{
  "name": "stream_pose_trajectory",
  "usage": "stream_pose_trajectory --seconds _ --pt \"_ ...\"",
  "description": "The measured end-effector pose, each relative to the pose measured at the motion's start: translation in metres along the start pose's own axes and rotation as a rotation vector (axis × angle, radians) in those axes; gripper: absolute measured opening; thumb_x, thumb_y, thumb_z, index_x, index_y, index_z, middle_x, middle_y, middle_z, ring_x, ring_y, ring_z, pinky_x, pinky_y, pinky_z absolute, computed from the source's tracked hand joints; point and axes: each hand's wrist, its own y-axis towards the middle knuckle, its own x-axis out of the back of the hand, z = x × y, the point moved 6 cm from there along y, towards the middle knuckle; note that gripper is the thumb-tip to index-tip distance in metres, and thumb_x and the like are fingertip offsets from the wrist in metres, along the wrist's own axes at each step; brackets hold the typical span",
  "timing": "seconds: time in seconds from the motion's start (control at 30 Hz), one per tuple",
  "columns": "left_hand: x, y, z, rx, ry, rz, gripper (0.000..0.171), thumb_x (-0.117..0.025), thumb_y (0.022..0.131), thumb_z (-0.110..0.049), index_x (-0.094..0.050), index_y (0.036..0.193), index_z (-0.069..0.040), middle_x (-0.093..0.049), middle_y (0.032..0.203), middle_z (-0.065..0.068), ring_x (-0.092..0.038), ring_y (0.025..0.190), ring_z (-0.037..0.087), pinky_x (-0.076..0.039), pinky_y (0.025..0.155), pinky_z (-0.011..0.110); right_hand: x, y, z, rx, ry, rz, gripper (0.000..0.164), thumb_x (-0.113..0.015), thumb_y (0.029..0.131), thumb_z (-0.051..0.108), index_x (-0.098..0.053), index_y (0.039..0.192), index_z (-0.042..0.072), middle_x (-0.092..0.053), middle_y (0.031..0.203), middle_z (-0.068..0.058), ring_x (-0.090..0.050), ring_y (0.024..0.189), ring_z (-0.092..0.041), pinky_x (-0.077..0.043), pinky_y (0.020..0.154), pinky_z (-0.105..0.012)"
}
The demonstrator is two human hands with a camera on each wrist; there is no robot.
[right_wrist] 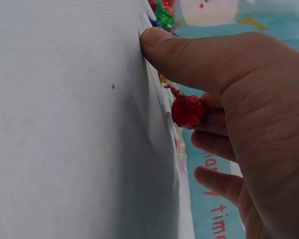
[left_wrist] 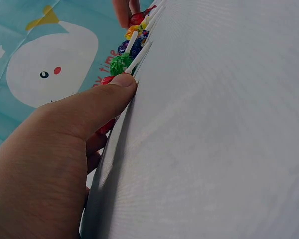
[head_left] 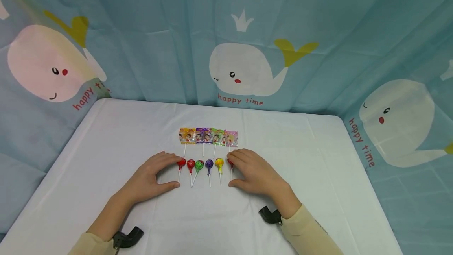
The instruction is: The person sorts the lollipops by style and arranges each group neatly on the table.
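A row of wrapped ball lollipops lies on the white table, sticks toward me. At its left end is a red lollipop, where my left hand touches the head with its fingertips. The thumb rests apart on the cloth near the stick. Going right come another red lollipop, a green lollipop, a purple lollipop and a yellow lollipop. My right hand partly covers the end red lollipop. In the right wrist view its fingers lie behind that head, the thumb spread away.
Behind the row lie flat-packet lollipops: an orange packet, a purple packet, a green packet and a pink packet, edges overlapping. A blue whale-print curtain surrounds the white tablecloth. Black wrist mounts sit at both sleeves.
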Motion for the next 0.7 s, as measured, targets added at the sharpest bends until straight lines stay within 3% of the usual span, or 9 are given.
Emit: stream_pose_trajectory --seconds 0.7 --pt "-0.0008 0.0009 -0.0015 -0.011 0.006 0.002 0.075 -0.099 0.082 -0.040 -0.067 0.149 -0.028 -0.066 0.147 -0.007 -0.057 0.141 0.024 -0.023 0.133 0.029 -0.0027 -0.0022 -0.0015 0.016 0.045 -0.013 0.081 -0.084 0.094 0.054 -0.060 0.153 0.003 -0.061 0.155 -0.011 -0.053 0.147 -0.029 -0.039 0.128 -0.045"
